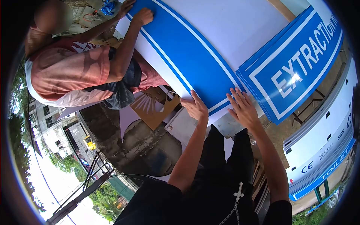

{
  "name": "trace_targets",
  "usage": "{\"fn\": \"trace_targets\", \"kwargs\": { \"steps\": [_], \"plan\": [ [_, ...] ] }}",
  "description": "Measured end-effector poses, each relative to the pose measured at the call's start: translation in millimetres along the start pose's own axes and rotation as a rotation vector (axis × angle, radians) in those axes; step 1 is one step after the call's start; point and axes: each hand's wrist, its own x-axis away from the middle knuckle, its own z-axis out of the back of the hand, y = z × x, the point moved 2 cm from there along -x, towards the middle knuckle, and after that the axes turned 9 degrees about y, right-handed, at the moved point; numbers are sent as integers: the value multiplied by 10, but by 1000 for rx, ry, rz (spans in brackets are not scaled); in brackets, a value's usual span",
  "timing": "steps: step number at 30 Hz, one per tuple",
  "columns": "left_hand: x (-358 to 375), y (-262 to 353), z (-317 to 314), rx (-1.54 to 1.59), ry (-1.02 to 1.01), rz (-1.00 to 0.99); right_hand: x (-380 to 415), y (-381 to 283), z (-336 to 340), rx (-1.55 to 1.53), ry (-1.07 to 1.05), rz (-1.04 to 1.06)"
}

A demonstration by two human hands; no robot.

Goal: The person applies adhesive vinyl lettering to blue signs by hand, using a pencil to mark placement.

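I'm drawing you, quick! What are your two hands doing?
Left hand: open, on the blue sheet's near end.
Right hand: open, fingers spread at its corner.

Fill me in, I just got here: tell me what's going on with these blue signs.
The person's left hand and right hand rest at the near end of a blue, white-bordered panel lying on a white sheet. Across from them, a co-worker in a reddish shirt has a closed fist on the far end. No lettering shows on this panel. To the right lie signs starting "EXTRACTION", and beyond them a stack with "TOILET" on its edge.
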Motion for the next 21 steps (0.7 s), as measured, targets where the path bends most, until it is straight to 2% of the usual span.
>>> {"fn": "trace_targets", "kwargs": {
  "steps": [3,7,16,21],
  "plan": [
    [-22,-13,-11,-22,-24,35,81,176,-102,97,-31,15],
    [-44,-46,-64,-55,42,20,70,148,-98,159,-2,12],
    [-5,66,1,-26,52,21,65,170,-138,193,-4,17],
    [-17,68,27,-30,-14,45,59,192,-151,165,-14,-2]
  ]
}}
